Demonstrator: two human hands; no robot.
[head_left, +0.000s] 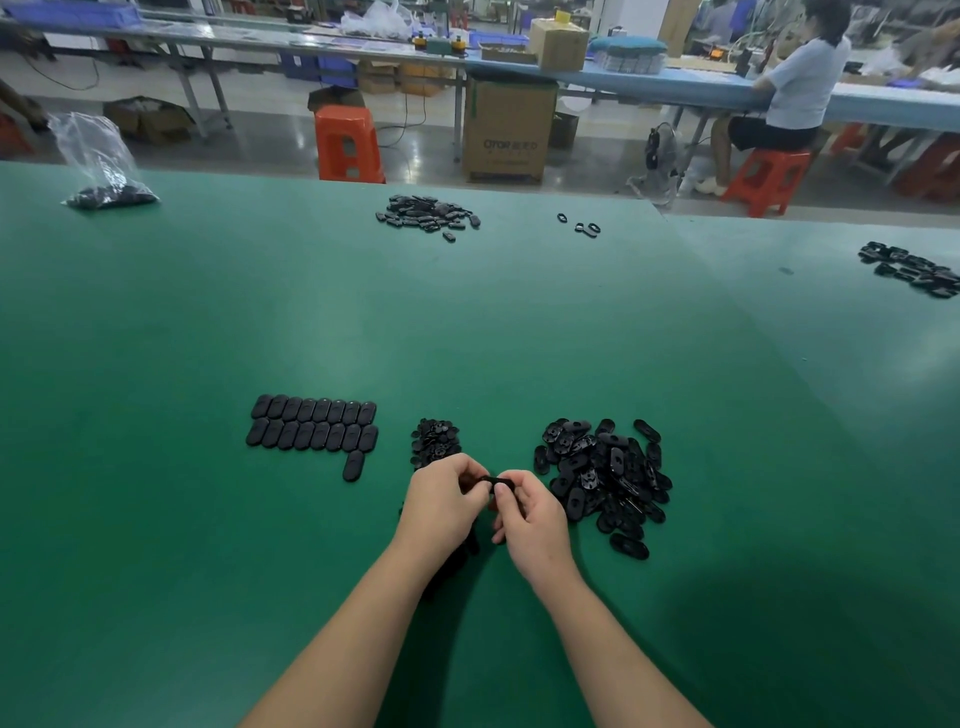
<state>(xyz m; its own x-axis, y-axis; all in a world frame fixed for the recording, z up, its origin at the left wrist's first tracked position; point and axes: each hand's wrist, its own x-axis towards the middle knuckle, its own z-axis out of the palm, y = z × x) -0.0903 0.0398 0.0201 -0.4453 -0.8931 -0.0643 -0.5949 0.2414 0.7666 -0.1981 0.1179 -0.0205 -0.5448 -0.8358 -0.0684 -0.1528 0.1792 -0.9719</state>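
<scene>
Head view: left grip (441, 501) and right grip (530, 514) are pinching one black oval cover (497, 482), its long axis running crosswise between them, toward the bench's (208, 312) near edge; finished rows (311, 428) are lying leftward.

Bare along left forearm (343, 634) and right forearm (618, 639), frame edge to wrist. Bare likewise at left hand (441, 512) and right hand (535, 522).

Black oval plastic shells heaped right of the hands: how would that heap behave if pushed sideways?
It would probably scatter, not slide as one: the black oval plastic shells lie loosely crisscrossed. Pieces seem stiff: the flat black ovals in neat rows keep their shape. Rolling is unlikely; they lie flat on the green table mat.
</scene>
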